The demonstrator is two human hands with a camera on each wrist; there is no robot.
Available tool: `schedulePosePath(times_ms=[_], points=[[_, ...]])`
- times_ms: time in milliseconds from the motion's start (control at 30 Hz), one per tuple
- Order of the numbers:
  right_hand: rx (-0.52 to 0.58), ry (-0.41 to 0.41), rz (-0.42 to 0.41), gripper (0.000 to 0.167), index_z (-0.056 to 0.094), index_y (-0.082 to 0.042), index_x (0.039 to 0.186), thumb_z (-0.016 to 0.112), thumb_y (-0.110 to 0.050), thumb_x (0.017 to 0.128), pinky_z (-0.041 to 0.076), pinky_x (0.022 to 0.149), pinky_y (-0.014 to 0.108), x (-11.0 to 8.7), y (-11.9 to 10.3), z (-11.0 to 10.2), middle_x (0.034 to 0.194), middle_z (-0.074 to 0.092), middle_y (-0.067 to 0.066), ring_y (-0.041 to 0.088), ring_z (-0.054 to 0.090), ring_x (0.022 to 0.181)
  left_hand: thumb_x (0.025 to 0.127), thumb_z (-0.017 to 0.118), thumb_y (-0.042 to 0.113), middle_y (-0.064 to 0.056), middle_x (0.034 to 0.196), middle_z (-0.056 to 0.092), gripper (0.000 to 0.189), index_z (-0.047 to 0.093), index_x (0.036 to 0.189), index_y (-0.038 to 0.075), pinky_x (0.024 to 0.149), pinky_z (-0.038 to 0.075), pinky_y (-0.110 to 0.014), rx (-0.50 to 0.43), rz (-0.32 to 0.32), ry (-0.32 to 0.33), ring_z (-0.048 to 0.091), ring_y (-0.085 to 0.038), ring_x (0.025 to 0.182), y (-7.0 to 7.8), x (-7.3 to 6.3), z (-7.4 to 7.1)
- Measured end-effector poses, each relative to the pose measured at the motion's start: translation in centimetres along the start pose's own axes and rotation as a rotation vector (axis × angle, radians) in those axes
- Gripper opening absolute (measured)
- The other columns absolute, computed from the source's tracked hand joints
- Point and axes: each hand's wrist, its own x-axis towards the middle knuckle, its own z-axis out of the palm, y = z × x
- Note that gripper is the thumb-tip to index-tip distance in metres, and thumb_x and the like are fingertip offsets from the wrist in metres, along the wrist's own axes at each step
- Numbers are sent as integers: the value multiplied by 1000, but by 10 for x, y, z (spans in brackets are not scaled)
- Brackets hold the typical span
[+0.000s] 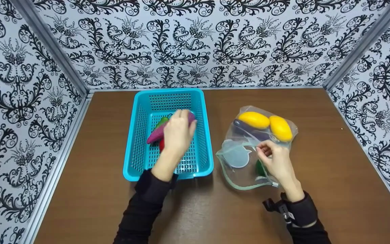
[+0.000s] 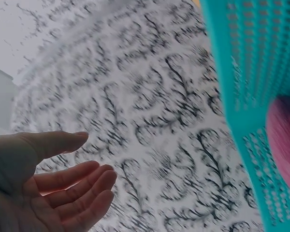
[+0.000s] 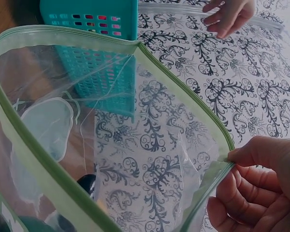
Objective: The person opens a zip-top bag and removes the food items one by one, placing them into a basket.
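My left hand [image 1: 178, 134] hovers over the blue basket [image 1: 209, 149], and in the left wrist view its fingers [image 2: 89, 186] are loosely bent with nothing between them. Below it in the basket lies a long magenta vegetable, like a sweet potato [image 1: 156, 134], partly hidden by the hand. My right hand [image 1: 278, 162] pinches the green-edged rim of a clear zip bag [image 3: 183, 94], whose mouth stands wide. Through the plastic show two yellow mango-like fruits [image 1: 254, 120], a dark purple eggplant [image 1: 244, 128] and a dark green item [image 1: 260, 168].
A green item [image 1: 163, 121] and a red item [image 1: 161, 145] also lie in the basket. The basket stands left of the bag on a brown wooden table [image 1: 330, 152]. Patterned panels [image 1: 195, 44] enclose the table at the back and sides.
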Motion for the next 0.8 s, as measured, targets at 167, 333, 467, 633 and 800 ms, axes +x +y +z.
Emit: schedulePosePath(times_ms=[167, 333, 467, 633, 800], points=[[-3, 1, -1, 5, 62, -1, 78, 64, 3, 75, 47, 52, 25, 0, -2, -1, 64, 57, 3, 11, 52, 53, 78, 67, 21, -9, 92, 61, 28, 60, 99, 4, 65, 50, -33, -5, 147, 54, 60, -21, 81, 22, -18, 2], [3, -4, 12, 6, 62, 0, 78, 65, 3, 75, 46, 53, 21, 1, -3, -1, 64, 57, 3, 11, 52, 54, 77, 66, 19, -7, 83, 59, 23, 58, 93, 5, 59, 47, -31, -24, 337, 103, 58, -20, 73, 41, -37, 15], [10, -2, 12, 6, 62, 0, 78, 65, 3, 75, 46, 52, 22, 1, -3, -1, 64, 57, 3, 11, 52, 54, 76, 67, 20, -6, 80, 58, 23, 59, 91, 4, 61, 46, -29, -38, 451, 50, 56, -19, 71, 55, -50, 27], [18, 1, 1, 6, 62, 1, 78, 65, 4, 74, 47, 51, 25, 1, -2, 0, 64, 58, 4, 11, 52, 53, 78, 66, 26, -3, 82, 59, 25, 60, 92, 7, 60, 46, -27, 34, 515, -48, 57, -16, 71, 70, -67, 44], [21, 3, -2, 5, 62, 1, 78, 64, 4, 75, 46, 51, 23, 2, -1, 0, 64, 58, 4, 11, 53, 53, 79, 64, 28, -1, 81, 57, 23, 59, 90, 9, 63, 46, -25, 62, 556, -131, 57, -14, 72, 79, -78, 62]])
